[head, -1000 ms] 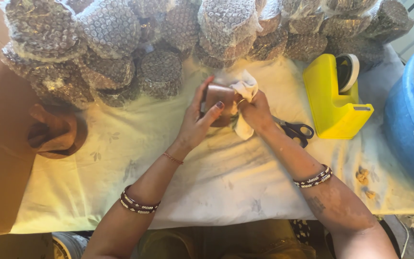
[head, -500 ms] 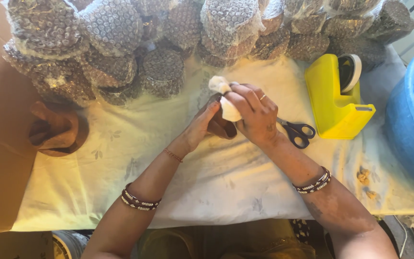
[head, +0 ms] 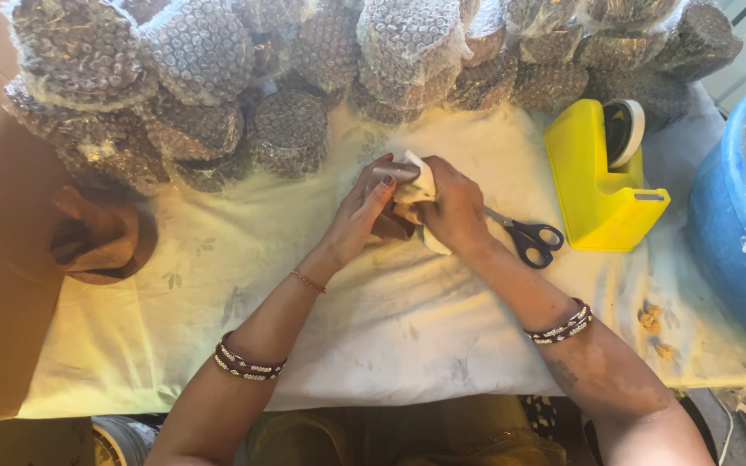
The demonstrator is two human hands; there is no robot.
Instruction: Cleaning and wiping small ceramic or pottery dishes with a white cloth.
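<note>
white cloth: crumpled white rag pressed on a small brown object, mid-bench, slightly toward the far edge
brown object: mostly hidden by both hands, exact kind cannot tell; sits between the palms, just above the table cover
left hand: fingers stretched and wrapped round the left side of the brown object, fingertips touching the cloth top
right hand: clenched over the white cloth, pushing it against the object; knuckles up
wrists: bead bangles on both forearms, thin chain on left wrist
table cover: pale sheet with faint leaf print, wrinkled, stained near right edge
scissors: dark blue handles, lying flat just right of the right hand, blades hidden under it
tape dispenser: yellow, with tape roll, right of scissors, near far right of bench
bubble-wrapped bundles: many round ones stacked along the far edge
brown bowl: unwrapped, at left edge, below the bundles
blue tub: off the right edge, partly cropped
</note>
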